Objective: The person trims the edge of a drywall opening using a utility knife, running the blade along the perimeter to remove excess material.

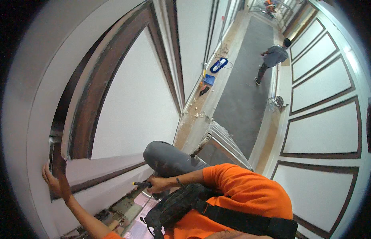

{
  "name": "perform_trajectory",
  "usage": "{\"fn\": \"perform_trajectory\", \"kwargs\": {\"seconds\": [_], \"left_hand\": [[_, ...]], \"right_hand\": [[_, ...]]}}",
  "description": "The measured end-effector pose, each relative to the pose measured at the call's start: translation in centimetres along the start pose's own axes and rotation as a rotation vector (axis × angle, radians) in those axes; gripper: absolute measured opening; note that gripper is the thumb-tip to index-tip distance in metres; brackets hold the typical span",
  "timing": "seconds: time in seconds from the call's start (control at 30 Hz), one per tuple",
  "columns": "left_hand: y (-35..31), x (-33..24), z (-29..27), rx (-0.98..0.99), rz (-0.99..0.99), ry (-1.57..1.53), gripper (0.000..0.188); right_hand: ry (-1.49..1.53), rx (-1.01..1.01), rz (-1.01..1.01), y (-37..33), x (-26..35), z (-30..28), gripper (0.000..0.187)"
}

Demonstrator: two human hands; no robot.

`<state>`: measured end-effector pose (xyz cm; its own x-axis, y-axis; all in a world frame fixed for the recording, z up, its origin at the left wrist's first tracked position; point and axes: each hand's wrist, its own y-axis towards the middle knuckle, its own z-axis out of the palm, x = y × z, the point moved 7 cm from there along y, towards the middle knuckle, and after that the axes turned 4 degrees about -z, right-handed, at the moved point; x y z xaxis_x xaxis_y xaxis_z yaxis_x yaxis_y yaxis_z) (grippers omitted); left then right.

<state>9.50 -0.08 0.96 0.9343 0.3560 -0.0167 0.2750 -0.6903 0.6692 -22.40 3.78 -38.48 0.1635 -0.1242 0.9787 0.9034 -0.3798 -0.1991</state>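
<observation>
My left hand [57, 184] reaches up at the far left, its fingers stretched against the white wall edge beside the lower end of a dark slot. Just right of its fingertips is the lower corner of a dark brown trim strip [83, 131] framing a white wall panel [129, 99]. In front of my body, my right hand [160, 185] is closed around a short black tool with a yellow end [141, 184]; its exact kind is unclear. That tool points left, toward the lower brown trim [107, 176]. A black bag [175, 209] hangs on a strap across my orange shirt.
White ladder-like rungs [229, 145] lie near my bent knee. Farther along the left wall are a blue cable reel [218, 65], a blue box [208, 80] and scattered bits. A person [273, 57] stands in the grey-floored corridor [243, 91]; coiled wire [278, 101] lies by the right wall.
</observation>
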Motion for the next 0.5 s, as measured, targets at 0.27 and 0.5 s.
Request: {"fn": "perform_trajectory", "kwargs": {"seconds": [0.27,0.5], "left_hand": [[2.3,-8.1,-0.4,-0.067,0.119,-0.131,0.051],[-2.1,-1.6,-3.0,-0.204,-0.119,0.115,0.028]], "right_hand": [[0.032,0.194,0.107,-1.4,1.7,-0.1,0.034],[0.004,0.123,0.218,-3.7,1.7,-0.7,0.035]]}}
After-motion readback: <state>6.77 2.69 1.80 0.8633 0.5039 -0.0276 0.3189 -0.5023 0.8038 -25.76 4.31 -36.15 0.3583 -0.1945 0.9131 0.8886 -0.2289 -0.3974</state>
